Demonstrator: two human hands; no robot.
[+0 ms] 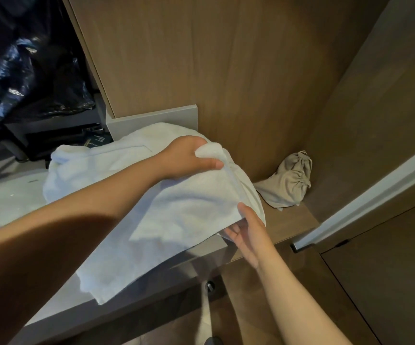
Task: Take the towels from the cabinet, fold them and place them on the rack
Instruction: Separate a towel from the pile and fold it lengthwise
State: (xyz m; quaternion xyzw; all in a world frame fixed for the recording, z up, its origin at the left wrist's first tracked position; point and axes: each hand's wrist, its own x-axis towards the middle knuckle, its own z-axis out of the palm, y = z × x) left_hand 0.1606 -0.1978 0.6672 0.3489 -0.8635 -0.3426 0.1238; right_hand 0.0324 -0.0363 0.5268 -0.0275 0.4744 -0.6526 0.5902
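Towel (176,207), white and rumpled, lay in a heap on the shelf (291,220) of the wooden cabinet (226,70). Its near part spilled over the shelf's front edge and hung down. Whether the heap was one piece or several could not be told.

The left hand (189,158) reached across from the left and sat on top of the heap. Its fingers were curled tight round a bunched fold of the towel, with the thumb pressed against the cloth on the near side. The right hand (247,232) came in from the lower right at the heap's near right edge, palm turned up. Its thumb lay on top of the towel's edge and its fingers went beneath, so the edge was pinched between them. Both forearms were bare.

A beige drawstring pouch (288,180) slumped on the same shelf in the cabinet's back corner, close beside the towel on its right. A white door edge (375,195) ran slantwise along the right.

Left of the cabinet's side wall, a crumpled black bag (27,58) filled the upper left corner. Under it a pale counter (7,200) met the left side of the heap. Below the shelf a small metal knob (210,286) showed.
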